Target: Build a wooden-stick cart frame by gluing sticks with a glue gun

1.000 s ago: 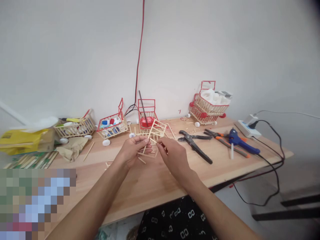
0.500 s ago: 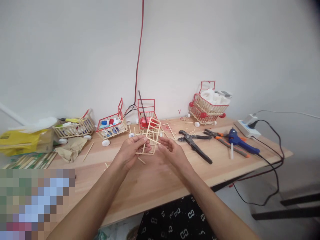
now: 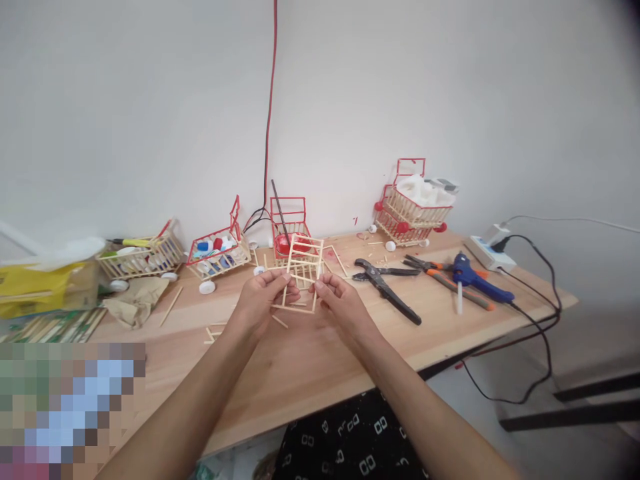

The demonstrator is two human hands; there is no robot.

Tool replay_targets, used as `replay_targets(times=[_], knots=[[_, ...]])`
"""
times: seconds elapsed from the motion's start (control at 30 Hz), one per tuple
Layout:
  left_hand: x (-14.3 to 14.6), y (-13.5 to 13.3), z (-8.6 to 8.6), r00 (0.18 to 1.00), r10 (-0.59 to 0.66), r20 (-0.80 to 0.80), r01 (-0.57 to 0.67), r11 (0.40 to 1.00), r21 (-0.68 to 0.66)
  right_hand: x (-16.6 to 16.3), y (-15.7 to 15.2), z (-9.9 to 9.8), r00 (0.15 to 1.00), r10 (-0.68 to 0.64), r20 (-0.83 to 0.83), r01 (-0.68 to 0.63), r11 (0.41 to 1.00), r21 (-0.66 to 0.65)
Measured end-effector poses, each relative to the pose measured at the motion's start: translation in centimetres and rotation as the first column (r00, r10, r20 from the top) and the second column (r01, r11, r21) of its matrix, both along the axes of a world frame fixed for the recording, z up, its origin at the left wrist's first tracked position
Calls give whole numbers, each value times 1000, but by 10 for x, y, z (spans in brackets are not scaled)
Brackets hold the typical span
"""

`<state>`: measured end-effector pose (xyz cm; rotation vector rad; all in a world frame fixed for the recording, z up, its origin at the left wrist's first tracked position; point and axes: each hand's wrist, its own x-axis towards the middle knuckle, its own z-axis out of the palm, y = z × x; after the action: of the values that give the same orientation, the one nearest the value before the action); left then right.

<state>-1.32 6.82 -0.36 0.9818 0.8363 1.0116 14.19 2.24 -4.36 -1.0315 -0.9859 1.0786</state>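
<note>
Wooden workbench [image 3: 310, 360], stick lattice frame [image 3: 301, 273] pinched between left hand [image 3: 263, 301] and right hand [image 3: 336, 303], pliers [image 3: 385, 290] right of frame

Pixelated block [image 3: 70, 410] at 8 o'clock blots out that worktop [image 3: 300, 373] corner, the red cable [image 3: 270, 100] runs off the top edge at 12, the left hand [image 3: 263, 303] covers one edge of the stick frame [image 3: 303, 273], and whatever's in the small cart [image 3: 217, 248] at 10 is too tiny to tell.
</note>
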Motion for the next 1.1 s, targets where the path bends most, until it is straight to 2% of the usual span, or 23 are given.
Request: replay_targets(times=[0.23, 0.47, 0.7, 0.97, 1.1], knots=[[1, 1, -6, 998, -1, -66, 5, 998, 61, 4, 2, -2, 998, -28, 57, 28, 1000, 8], [1, -1, -5, 967, 87, -238, -18, 961, 274, 8, 4, 1, 990, -72, 124, 71, 997, 11], [2, -3, -7, 950, 125, -286, -34, 953, 302, 9, 8, 0, 988, 4, -153, -9, 999, -38], [2, 0, -10, 959, 59, -277, 11, 970, 243, 8, 10, 0, 970, -1, -241, -10, 999, -45], [2, 0, -11, 963, 56, -265, 4, 976, 219, 7, 9, 2, 949, 26, -314, -51, 996, -74]])
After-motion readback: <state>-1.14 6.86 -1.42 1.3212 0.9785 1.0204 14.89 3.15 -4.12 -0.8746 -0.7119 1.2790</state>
